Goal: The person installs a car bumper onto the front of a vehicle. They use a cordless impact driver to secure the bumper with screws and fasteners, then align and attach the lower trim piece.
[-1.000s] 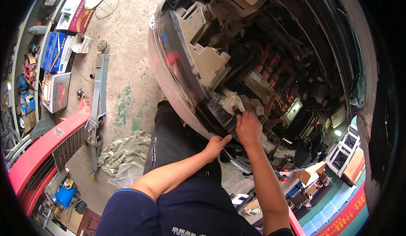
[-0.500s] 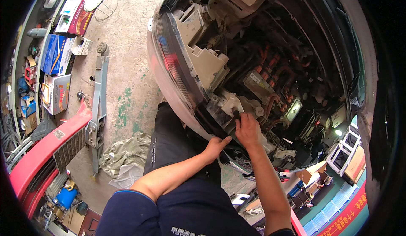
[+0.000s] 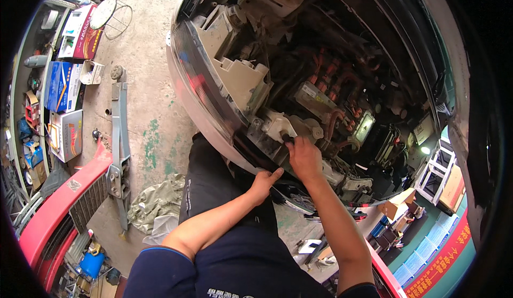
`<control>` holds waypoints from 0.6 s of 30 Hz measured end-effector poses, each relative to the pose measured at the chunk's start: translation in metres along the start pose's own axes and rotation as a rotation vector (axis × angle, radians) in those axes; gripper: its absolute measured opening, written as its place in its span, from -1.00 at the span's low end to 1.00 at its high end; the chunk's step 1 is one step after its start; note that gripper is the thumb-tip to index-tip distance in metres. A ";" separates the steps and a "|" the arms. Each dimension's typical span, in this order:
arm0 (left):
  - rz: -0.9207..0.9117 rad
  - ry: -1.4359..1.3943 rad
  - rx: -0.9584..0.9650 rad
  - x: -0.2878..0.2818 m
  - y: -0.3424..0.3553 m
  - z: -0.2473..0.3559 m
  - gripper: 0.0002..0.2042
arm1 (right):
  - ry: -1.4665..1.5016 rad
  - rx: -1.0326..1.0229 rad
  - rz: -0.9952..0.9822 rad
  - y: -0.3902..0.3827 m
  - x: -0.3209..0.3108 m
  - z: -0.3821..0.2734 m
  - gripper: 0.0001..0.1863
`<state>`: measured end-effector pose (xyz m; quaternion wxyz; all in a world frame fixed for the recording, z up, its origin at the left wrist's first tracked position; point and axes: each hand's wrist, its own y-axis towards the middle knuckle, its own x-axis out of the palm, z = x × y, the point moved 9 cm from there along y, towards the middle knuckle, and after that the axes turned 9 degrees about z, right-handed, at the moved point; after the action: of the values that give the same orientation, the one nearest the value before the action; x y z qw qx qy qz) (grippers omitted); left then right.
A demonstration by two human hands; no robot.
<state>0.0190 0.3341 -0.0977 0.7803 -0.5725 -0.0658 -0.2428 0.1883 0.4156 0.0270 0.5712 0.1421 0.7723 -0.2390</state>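
My right hand (image 3: 304, 159) reaches over the front of an opened car. Its fingers are closed in a pinch on a small black cap (image 3: 288, 138), which sits at or against the neck of an off-white plastic reservoir (image 3: 278, 125); whether it is seated there I cannot tell. Nearer to me, my left hand (image 3: 262, 185) is curled at the car's front edge (image 3: 243, 159), thumb stretched out along it and fingers partly hidden. A clear headlamp (image 3: 206, 81) runs along that edge to the left, beside a beige plastic housing (image 3: 243, 81).
Orange cables (image 3: 331, 76) and a lit work lamp (image 3: 365, 126) lie deeper in the engine bay. On the floor to the left are a red bumper (image 3: 64, 199), a grey metal stand (image 3: 120, 132), a crumpled sheet (image 3: 157, 202) and several boxes (image 3: 65, 87). A white ladder (image 3: 437, 172) stands at right.
The whole view has shifted, so the car appears further left. My right fingers have turned slightly, and more of the black cap shows. My left hand stays at the front edge.
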 end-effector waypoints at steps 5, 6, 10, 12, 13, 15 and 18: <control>0.000 0.068 0.007 0.005 -0.007 0.011 -0.48 | 0.263 0.121 0.050 -0.005 0.000 0.015 -0.75; 0.003 0.061 0.015 0.006 -0.010 0.016 -0.48 | 0.287 0.117 0.061 -0.006 -0.002 0.015 -0.75; 0.031 0.011 0.034 0.007 -0.014 0.021 -0.49 | 0.299 0.085 0.118 -0.010 -0.005 0.015 -0.77; 0.050 0.014 0.039 0.008 -0.015 0.019 -0.49 | 0.261 0.046 0.142 -0.010 -0.005 0.014 -0.79; 0.064 0.035 0.039 0.006 -0.014 0.016 -0.49 | 0.244 0.016 0.145 -0.011 -0.004 0.011 -0.79; 0.083 0.077 0.054 0.002 -0.010 0.014 -0.49 | 0.219 -0.043 0.150 -0.010 -0.002 0.006 -0.81; 0.089 0.133 0.062 -0.001 -0.008 0.009 -0.47 | 0.196 -0.096 0.161 -0.014 -0.001 0.002 -0.82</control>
<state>0.0164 0.3413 -0.0881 0.8105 -0.5329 0.0043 -0.2433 0.1832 0.4024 0.0301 0.5165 0.1988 0.8211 -0.1400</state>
